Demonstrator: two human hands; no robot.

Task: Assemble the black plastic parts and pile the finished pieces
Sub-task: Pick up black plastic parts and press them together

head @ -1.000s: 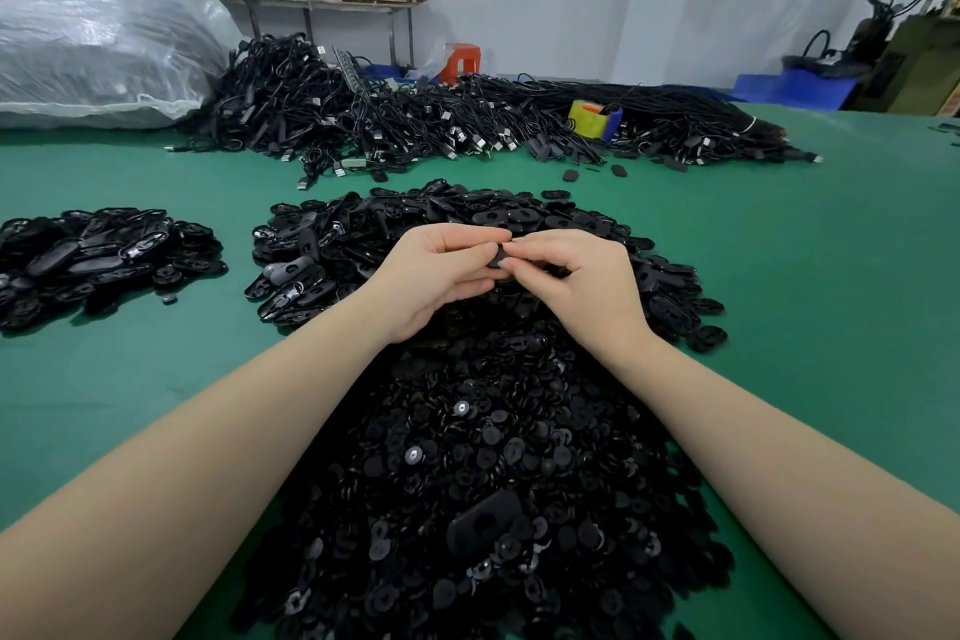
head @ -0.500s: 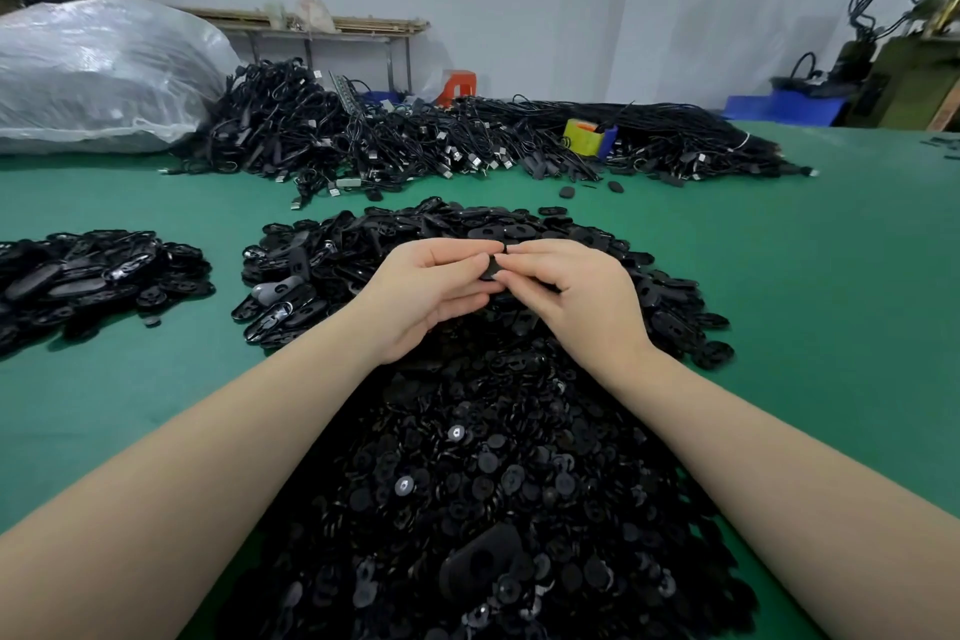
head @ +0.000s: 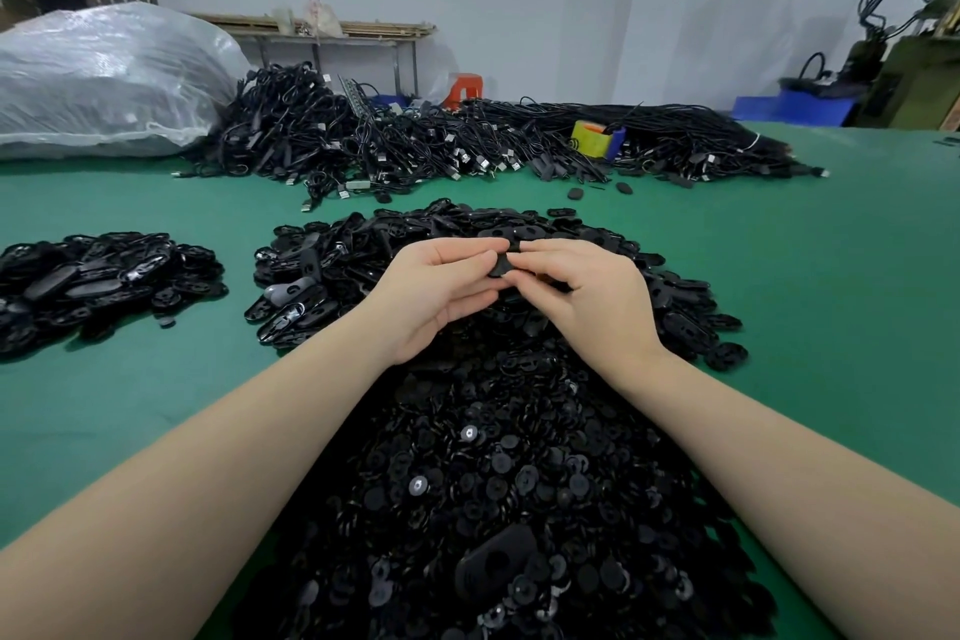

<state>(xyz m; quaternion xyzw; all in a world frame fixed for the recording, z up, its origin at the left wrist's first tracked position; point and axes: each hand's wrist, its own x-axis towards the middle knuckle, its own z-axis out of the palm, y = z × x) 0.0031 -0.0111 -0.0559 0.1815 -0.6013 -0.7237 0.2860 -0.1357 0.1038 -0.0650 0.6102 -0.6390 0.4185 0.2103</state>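
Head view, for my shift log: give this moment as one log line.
step: assembling | left hand: pinches black part | right hand: pinches same part | place: over parts heap | separate pile: left

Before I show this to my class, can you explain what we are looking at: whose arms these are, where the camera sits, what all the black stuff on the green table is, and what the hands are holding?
No machine here: a person works bare-handed, and a camera worn on their head looks forward and down, so both arms reach in from below. The left hand and right hand meet in the middle, their fingers pinching one small black plastic part. Beneath lies a big heap of small round black pieces on the green table. Behind the hands is a pile of oval shells, and further left a separate pile. At the back lie black cables and a plastic sack.
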